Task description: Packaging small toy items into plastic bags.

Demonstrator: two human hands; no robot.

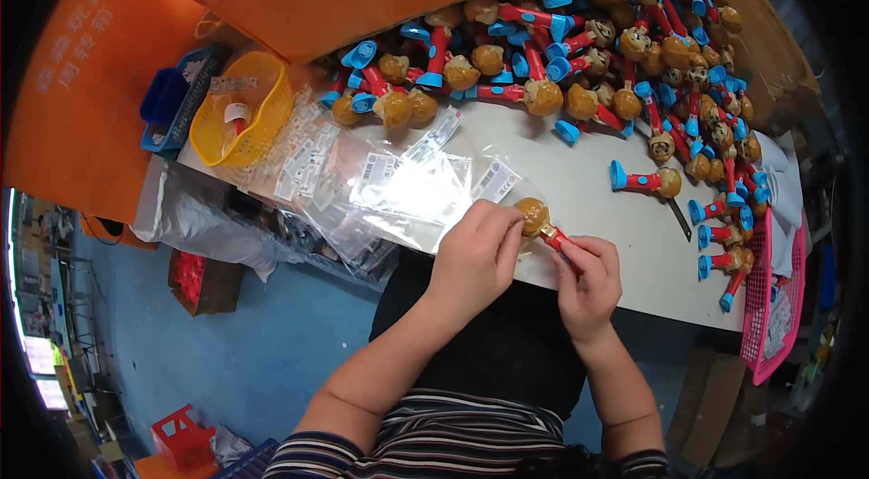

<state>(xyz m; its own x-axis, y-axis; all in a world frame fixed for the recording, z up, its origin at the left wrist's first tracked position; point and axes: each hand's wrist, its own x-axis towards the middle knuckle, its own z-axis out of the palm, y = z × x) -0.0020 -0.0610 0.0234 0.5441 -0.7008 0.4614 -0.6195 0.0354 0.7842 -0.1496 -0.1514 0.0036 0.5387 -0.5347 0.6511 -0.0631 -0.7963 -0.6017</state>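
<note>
White tabletop [579,176]: brown-headed red-and-blue toys [543,97] heaped along far side and right. Clear plastic packets [312,153], yellow basket [281,108] at left.

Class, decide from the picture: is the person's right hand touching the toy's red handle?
Touching: the head view shows the right hand gripping the red handle between thumb and fingers.

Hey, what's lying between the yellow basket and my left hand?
In the head view, clear plastic bags with printed pieces lie spread between the yellow basket and your left hand.
</note>
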